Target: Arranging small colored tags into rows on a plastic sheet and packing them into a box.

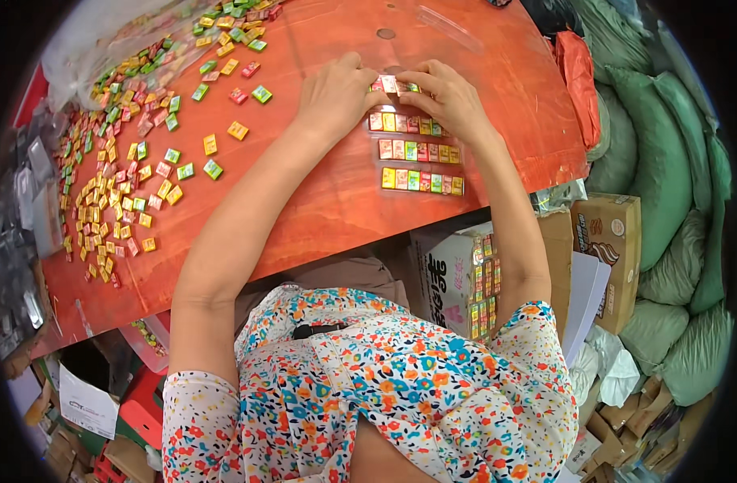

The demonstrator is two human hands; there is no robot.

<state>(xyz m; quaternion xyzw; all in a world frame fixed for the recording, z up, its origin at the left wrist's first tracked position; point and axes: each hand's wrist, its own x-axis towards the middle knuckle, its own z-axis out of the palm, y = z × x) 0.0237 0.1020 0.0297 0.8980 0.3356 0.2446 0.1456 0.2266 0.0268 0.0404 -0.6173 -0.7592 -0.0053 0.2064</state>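
Red-orange paint is covering the worktop [328,209], where two bare hands are working close together near its far middle. The left hand [338,91] is pinching the left end of the far row of wrapped blocks [389,84], its thumb and fingers closing around the end. The right hand [450,97] is gripping the same row from the other end, its thumb and bent fingers clamping on the blocks and partly hiding them.

Nearer the person, three more rows are lying roughly parallel: the upper row [400,122], the middle row [419,150] and the lower row [422,180], all mixing yellow, pink, red and green pieces. The right wrist is passing just beside the upper one.

Loose wrapped blocks [173,194] are spreading across the left side, well apart from the rows, and a clear plastic bag [86,48] is lying beside them at the upper left. Beyond the hands, a slim clear plastic tray [449,29] is resting near the far edge. Green sacks [658,161] are bulging at the right.
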